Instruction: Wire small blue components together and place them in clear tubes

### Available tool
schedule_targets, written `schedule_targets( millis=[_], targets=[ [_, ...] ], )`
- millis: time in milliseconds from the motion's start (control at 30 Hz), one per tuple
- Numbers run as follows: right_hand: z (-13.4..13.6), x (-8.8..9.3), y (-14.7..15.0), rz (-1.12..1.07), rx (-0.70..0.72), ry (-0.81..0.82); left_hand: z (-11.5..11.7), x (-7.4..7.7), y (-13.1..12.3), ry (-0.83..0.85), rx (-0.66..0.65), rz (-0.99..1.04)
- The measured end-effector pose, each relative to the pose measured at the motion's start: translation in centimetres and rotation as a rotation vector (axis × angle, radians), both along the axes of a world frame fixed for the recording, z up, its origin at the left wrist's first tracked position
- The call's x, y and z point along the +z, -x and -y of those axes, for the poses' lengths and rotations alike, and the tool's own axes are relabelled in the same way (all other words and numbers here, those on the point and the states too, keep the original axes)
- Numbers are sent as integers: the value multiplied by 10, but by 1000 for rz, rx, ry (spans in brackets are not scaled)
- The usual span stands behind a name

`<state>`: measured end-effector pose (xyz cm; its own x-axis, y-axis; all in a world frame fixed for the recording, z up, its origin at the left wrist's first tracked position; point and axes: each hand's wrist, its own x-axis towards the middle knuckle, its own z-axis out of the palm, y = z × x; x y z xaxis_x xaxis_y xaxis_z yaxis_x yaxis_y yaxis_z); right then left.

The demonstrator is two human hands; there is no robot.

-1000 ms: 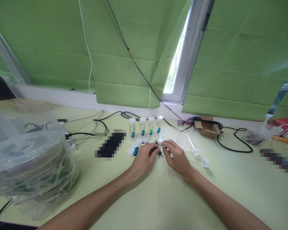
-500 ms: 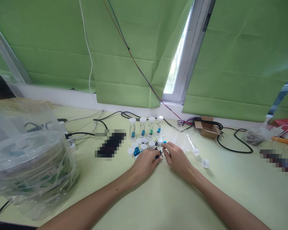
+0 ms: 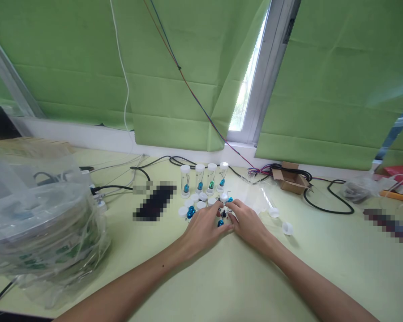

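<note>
Small metallic blue pieces and dark bits lie in a cluster on the pale table. My left hand curves around the cluster's near side, thumb and fingers apart. A shiny blue piece shows beside its thumb. From the right, my right hand reaches in with thumb and index finger apart. Between the hands sits a small dark part; whether a fingertip touches it I cannot tell. Several white round caps and more blue pieces lie left of the hands.
Behind stand several clear capped tubes with blue or green pieces inside. A clear tube and a white cap lie right. A small cardboard box and black cables are farther back. A plastic-wrapped spool stands left.
My left hand has shifted slightly, its fingers reaching farther forward and its thumb stretched right. A blue piece now shows beside the thumb. My right hand has moved only slightly.
</note>
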<state>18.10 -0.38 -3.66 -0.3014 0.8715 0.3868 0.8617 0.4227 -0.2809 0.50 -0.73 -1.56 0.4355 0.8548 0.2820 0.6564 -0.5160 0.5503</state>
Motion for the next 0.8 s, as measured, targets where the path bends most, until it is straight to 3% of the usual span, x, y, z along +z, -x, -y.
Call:
schedule_targets(
  millis=[233,533,800],
  targets=[
    [0,0,0,-15,-7,-35,1,2,3,89,3,16],
    [-2,-4,-1,-35,98,-4,-1,4,1,60,-6,32],
    [-3,-8,1,-32,83,22,0,4,1,62,-14,36]
  ],
)
